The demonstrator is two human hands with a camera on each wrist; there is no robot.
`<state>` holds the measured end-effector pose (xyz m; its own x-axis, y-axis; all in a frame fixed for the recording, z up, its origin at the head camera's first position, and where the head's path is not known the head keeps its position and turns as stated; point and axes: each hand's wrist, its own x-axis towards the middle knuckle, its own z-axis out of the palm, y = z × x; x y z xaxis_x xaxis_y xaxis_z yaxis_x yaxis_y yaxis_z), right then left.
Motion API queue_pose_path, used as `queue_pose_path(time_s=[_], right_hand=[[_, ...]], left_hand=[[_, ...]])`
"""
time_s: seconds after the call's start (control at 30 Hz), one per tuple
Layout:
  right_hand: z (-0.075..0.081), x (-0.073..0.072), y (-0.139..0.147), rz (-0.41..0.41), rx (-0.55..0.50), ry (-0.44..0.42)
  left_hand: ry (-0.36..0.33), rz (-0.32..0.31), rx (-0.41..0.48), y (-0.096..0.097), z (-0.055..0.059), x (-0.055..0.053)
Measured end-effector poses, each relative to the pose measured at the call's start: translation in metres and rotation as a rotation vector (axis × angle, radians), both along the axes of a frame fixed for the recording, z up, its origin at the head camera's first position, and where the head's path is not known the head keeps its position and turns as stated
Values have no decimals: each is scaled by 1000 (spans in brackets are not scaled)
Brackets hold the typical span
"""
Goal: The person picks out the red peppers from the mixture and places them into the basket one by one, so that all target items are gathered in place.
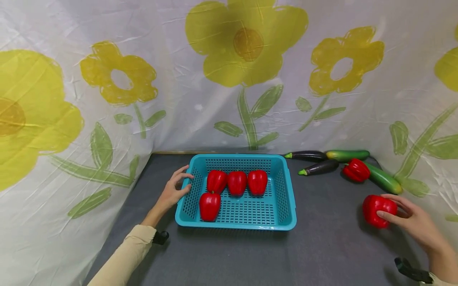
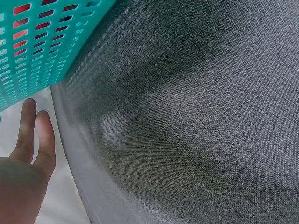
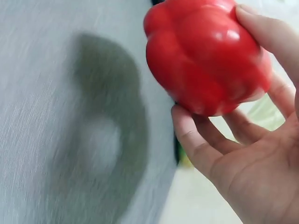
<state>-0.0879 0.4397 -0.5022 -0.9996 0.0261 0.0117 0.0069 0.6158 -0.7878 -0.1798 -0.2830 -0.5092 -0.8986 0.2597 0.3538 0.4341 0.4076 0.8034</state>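
On the right, my right hand grips a red bell pepper between thumb and fingers. The right wrist view shows the pepper raised over the table, its shadow falling to one side. My left hand is at the left rim of a turquoise plastic basket, fingertips right by the edge. In the left wrist view, two straight, spread fingers show beside the perforated basket wall. Several red bell peppers lie inside the basket, one nearer the front than the others.
At the back right lie two eggplants, a cucumber, a second long green vegetable and another red bell pepper. A dark cloth covers the table. Flower-printed curtains hang behind and at both sides.
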Motion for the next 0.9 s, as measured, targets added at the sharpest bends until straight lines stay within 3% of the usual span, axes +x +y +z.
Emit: queue_pose_path(time_s=[0.17, 0.47, 0.77, 0.9], right_hand=[[11, -10, -19, 53, -105, 73], [28, -30, -56, 108, -264, 117], [38, -45, -87, 159, -330, 137], [45, -54, -101, 170, -353, 136]], left_hand=[[-2, -5, 16, -2, -5, -3], [-17, -2, 13, -1, -4, -4], [-7, 6, 7, -2, -4, -2], [5, 18, -7, 2, 1, 0]])
